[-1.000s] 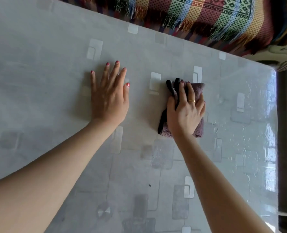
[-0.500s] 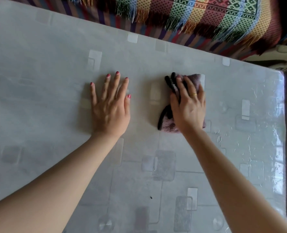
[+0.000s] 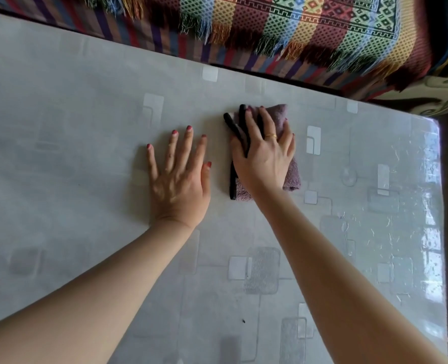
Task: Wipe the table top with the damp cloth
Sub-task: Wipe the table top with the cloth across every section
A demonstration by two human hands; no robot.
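Item: table top (image 3: 73, 132). Grey, glossy covering printed with pale rounded squares; it is lying under both hands and extending away from them on all sides. To the right of the right hand the surface is showing bright glare and fine streaks.

Item: left hand (image 3: 179, 177). It is lying flat, palm down, directly on the table top, fingers spread and straight, gripping nothing. Nails are painted red. It is sitting just beside the cloth, its thumb near the cloth's dark edge but apart from it.

Item: right hand (image 3: 263, 153). It is pressing palm down on the cloth, fingers extended forward over it rather than curled around it; a gold ring (image 3: 271, 136) is showing on one finger.

Item: cloth (image 3: 291, 177). Folded, mauve terry with black strips along its left side and far end. It is lying flat on the table top beneath the right hand, sticking out beyond the fingertips, to the right of the palm and under the wrist.

Item: woven throw (image 3: 296, 27). Multicoloured, striped and fringed, it is hanging beyond the table's far edge, well past both sets of fingertips.
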